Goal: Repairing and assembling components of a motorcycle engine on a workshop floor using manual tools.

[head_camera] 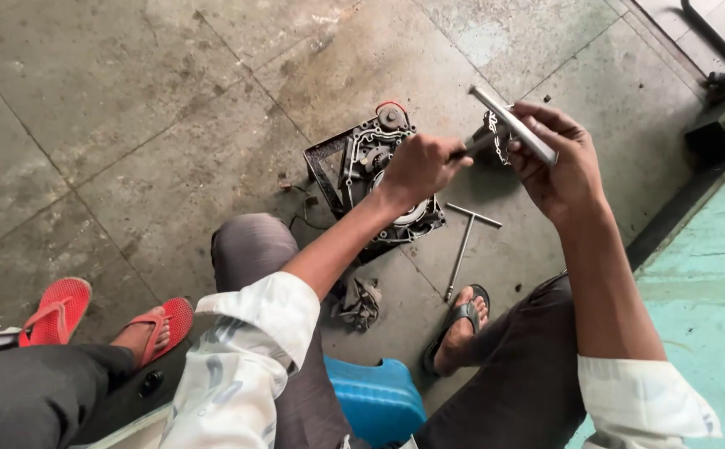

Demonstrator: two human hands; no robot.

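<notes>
Both hands raised: right hand [555, 162] grips metal rod [514, 125], left hand [422, 166] fisted.

My sleeves [250, 333] are white with faint grey print, my trousers [520, 391] dark grey, the stool [375, 399] under me bright blue, the T-wrench [514, 125] silvery, the floor [129, 125] stained grey, and someone's sandals [54, 312] red

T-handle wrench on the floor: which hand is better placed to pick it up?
Left, probably. The T-handle wrench lies just beyond the engine casing, under the left hand, which grips only a thin tool. The right hand is higher, wrapped around a metal bar.
</notes>
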